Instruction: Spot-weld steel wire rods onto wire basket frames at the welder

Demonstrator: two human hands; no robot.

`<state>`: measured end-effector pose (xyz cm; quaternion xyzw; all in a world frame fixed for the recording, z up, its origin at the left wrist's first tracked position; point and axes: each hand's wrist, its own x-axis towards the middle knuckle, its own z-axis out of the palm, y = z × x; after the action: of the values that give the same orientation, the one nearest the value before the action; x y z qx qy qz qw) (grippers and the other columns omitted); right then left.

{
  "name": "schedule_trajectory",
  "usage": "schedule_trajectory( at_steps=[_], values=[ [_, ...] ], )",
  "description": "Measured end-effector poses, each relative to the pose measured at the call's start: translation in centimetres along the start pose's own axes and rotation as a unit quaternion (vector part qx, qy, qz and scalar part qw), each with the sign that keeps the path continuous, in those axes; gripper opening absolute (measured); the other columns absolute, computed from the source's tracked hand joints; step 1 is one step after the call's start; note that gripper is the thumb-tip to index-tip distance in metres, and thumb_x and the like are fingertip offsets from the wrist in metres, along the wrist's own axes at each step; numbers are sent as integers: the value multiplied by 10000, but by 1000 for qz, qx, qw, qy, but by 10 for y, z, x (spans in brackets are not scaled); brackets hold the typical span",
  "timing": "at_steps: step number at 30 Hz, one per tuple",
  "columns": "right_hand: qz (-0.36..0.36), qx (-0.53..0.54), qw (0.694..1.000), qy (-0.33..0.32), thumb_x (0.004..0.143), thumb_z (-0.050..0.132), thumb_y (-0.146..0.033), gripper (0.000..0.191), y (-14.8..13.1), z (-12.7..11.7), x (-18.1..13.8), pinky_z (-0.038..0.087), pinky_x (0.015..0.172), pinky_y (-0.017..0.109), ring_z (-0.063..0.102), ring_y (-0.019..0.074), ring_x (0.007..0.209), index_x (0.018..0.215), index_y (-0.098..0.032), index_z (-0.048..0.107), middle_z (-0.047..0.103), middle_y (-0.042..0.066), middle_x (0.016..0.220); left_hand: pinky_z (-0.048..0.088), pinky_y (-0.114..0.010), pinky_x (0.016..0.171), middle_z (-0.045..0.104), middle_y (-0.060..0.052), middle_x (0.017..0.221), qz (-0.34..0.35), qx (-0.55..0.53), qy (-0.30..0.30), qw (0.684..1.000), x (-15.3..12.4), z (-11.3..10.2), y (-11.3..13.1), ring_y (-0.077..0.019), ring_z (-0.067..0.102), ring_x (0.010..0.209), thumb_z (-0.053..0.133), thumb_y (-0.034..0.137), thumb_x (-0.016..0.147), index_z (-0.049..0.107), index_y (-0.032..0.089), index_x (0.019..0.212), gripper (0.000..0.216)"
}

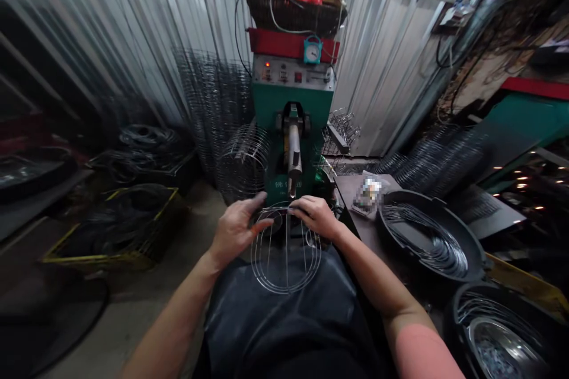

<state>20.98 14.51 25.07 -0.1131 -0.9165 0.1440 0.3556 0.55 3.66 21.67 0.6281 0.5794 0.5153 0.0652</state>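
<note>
A round wire rack (288,284) of thin metal rods, with concentric rings and cross wires, stands over my dark apron in front of a green spot-welding machine (271,100). My right hand (316,217) is closed on the rack's far rim, just below the welder's electrode (294,172). My left hand (237,225) is at the rim's left side, thumb and fingers spread apart. Whether its thumb touches the wire I cannot tell. The lower electrode is partly hidden behind my hands and the rack.
On the right, black basins (478,260) hold wire rings and a metal bowl (507,337) of small parts. Stacked wire racks (244,160) stand left of the welder. A yellow-edged crate (102,263) sits on the floor at left. A basket (293,12) tops the machine.
</note>
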Motion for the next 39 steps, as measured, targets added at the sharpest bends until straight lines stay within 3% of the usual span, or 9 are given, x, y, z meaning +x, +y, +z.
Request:
schedule_trajectory(
  at_steps=[3, 8, 10, 13, 18, 25, 30, 35, 39],
  values=[
    [27, -37, 998, 35, 874, 490, -334, 233, -8, -20, 8, 465, 712, 217, 609, 127, 763, 912, -156, 636, 661, 59, 832, 455, -313, 810, 662, -59, 958, 53, -23, -28, 998, 26, 5, 26, -177, 603, 868, 503, 394, 818, 607, 209, 1107, 359],
    [100, -62, 989, 93, 882, 457, -335, 256, 13, -35, 6, 452, 776, 238, 611, 144, 853, 997, -186, 630, 662, 55, 941, 462, -256, 612, 650, -46, 809, -96, -200, -84, 971, 60, 8, 20, -148, 574, 709, 600, 469, 724, 619, 151, 1054, 459],
    [138, -34, 984, 105, 882, 438, -337, 269, 30, -22, -3, 451, 759, 229, 613, 141, 821, 972, -179, 637, 669, 42, 905, 353, -203, 431, 555, 9, 602, -185, -249, -140, 940, 62, 15, 6, -84, 458, 487, 653, 503, 654, 598, 132, 1074, 562],
    [197, -6, 977, 80, 876, 425, -339, 285, 53, 8, -25, 445, 696, 208, 611, 134, 738, 947, -167, 640, 671, 27, 829, 163, -194, 345, 359, 88, 474, -287, -254, -192, 903, 51, 34, -19, -43, 253, 360, 669, 539, 610, 531, 129, 1159, 700],
    [237, -48, 970, 0, 874, 425, -300, 247, 73, 44, -51, 420, 650, 201, 606, 136, 694, 950, -195, 635, 667, 27, 785, 118, -204, 348, 302, 96, 464, -325, -221, -202, 897, 26, 57, -51, -50, 218, 344, 601, 574, 654, 533, 128, 1146, 667],
    [240, -32, 970, -14, 881, 417, -290, 248, 87, 60, -52, 422, 634, 196, 600, 130, 665, 956, -187, 629, 664, 28, 767, 275, -216, 412, 428, 52, 493, -258, -170, -166, 937, 21, 62, -75, -85, 348, 417, 521, 478, 735, 606, 138, 1050, 471],
    [215, -47, 975, -35, 891, 397, -234, 275, 94, 68, -53, 432, 694, 200, 612, 134, 768, 1070, -191, 601, 672, 47, 890, 413, -243, 614, 615, -3, 706, -192, -135, -174, 956, 21, 64, -85, -129, 527, 634, 505, 316, 746, 617, 180, 1100, 395],
    [243, -149, 951, -119, 897, 370, -195, 314, 92, 65, -47, 432, 680, 212, 607, 152, 792, 1147, -206, 560, 646, 73, 953, 422, -269, 733, 614, -33, 804, -29, -7, -186, 982, 27, 69, -89, -150, 558, 760, 385, 280, 824, 553, 202, 1199, 418],
    [260, -234, 912, -212, 902, 314, -169, 418, 84, 58, -38, 436, 674, 238, 614, 177, 815, 1296, -253, 429, 610, 92, 1021, 419, -258, 685, 613, -37, 779, 16, 100, -227, 969, 35, 73, -93, -154, 559, 709, 348, 252, 847, 506, 226, 1247, 431]
  ],
)
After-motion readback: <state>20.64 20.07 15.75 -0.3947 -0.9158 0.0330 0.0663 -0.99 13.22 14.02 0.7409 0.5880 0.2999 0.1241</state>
